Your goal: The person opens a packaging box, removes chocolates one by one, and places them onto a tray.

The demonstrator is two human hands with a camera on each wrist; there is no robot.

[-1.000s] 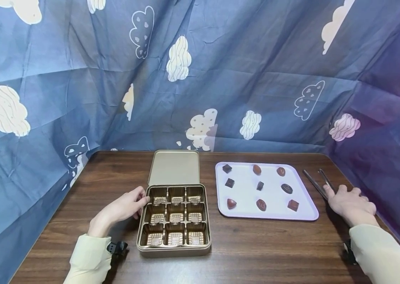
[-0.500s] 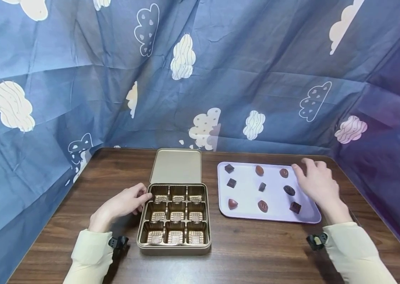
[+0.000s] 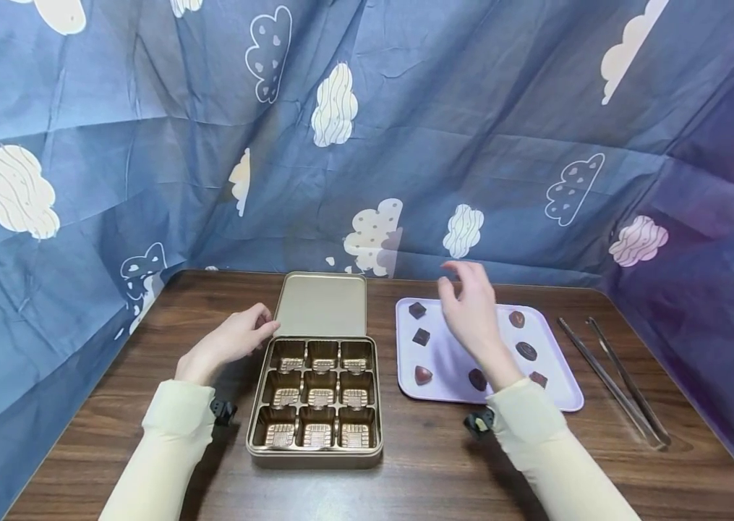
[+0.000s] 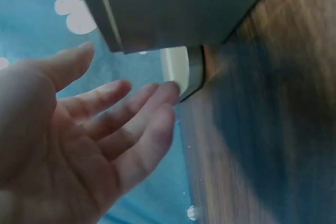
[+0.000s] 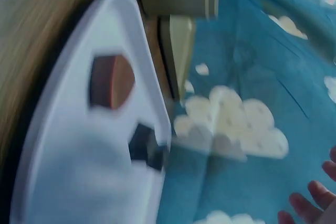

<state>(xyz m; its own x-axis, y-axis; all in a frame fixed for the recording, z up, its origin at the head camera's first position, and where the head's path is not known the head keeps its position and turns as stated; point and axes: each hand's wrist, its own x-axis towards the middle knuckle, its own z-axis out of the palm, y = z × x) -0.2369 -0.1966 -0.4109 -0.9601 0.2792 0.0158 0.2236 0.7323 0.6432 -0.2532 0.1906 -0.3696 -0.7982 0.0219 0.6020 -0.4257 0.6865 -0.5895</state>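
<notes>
My left hand [image 3: 230, 344] is beside the back left corner of a gold tin [image 3: 314, 460], near its raised lid [image 3: 322, 304]. Its fingers are loosely bent in the left wrist view and hold nothing. A gold insert divides the tin into several bare compartments. My right hand [image 3: 474, 311] hovers over a pale lavender tray [image 3: 552, 340], fingers relaxed, nothing in them. Several chocolates lie spread on the tray, among them a dark square one [image 3: 421, 336], a reddish pointed one [image 3: 423, 375] and a dark oval one [image 3: 526, 351]. Others are hidden behind my right hand and forearm.
Metal tongs [image 3: 610, 385] lie spread on the wooden table [image 3: 432, 463], right of the tray. A blue cloth [image 3: 471, 166] with cloud prints hangs behind the table and along its sides.
My right hand has left the tongs and swept left over the tray, leaving them on the table. My left hand has slid back a little, off the tin's left rim toward the lid.
</notes>
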